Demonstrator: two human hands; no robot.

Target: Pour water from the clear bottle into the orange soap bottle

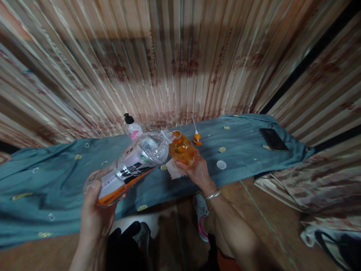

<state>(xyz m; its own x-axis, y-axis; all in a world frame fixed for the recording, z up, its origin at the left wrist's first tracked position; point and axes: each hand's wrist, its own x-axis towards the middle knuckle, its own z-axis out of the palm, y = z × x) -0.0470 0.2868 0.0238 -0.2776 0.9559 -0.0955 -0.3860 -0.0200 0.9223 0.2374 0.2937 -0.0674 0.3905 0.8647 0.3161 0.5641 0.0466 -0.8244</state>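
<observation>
My left hand (97, 203) is wrapped round the base of a large clear plastic bottle (132, 165) with a white, black and orange label. The bottle is tipped to the right, its neck at the mouth of a small amber bottle (182, 148). Round the amber bottle my right hand (197, 167) is closed, holding it tilted toward the larger one. Whether liquid passes between them I cannot make out. An orange pump head (197, 139) with a thin tube lies just behind my right hand. Partly under the amber bottle is a pale paper piece (175, 170).
On the teal patterned cloth (237, 131) stands a pump bottle (134, 128) with a black top, behind the large bottle. A round white disc (221, 164) and a dark phone (273, 139) lie to the right. Pleated curtains (180, 67) hang close behind.
</observation>
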